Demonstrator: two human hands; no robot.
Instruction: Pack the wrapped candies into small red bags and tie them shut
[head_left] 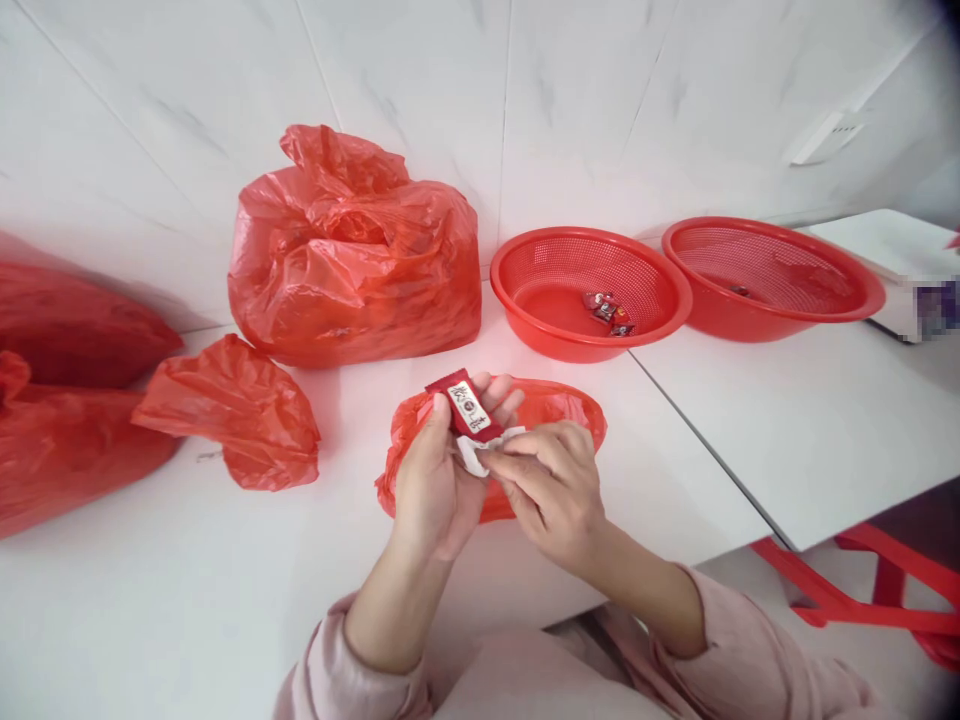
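Note:
In my left hand (439, 490), palm up with the thumb over its edge, lies a small dark red packet (468, 405) with a white label and dark characters. My right hand (559, 490) pinches a crumpled piece of white tissue (474, 456) against the packet's lower end. Both hands are above an open red plastic bag (566, 402) on the white table; what is in the bag is hidden behind them.
Behind stand a red basket (536, 305) with several small packets (606, 308) and a second red basket (772, 315). A large full red bag (360, 290), a smaller bag (262, 420) and more bags (67, 440) stand left. A red stool (862, 585) is below right.

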